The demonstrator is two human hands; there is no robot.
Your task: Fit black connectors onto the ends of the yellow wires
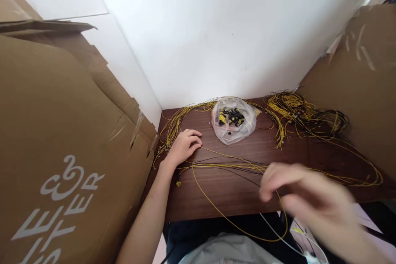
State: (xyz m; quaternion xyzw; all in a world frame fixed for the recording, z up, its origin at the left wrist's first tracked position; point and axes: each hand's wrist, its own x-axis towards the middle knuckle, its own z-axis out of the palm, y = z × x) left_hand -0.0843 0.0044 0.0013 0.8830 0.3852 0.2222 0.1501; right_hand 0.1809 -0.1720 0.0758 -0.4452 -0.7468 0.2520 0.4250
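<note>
My left hand rests on the left part of the brown table, with thumb and forefinger brought together at the end of a thin yellow wire. This wire runs off to the right toward my right hand. Motion smears that hand above the table's right front, so its grip is unclear. Beneath and between both hands lies a loose bundle of yellow and black wires. One yellow strand loops down over the front edge toward my lap. A small yellow piece lies near my left wrist.
Behind the hands sits a clear plastic bag with small black and yellow pieces inside. A tangled wire heap lies at the back right; more wires curve along the left. Cardboard stands on both sides, a white wall behind.
</note>
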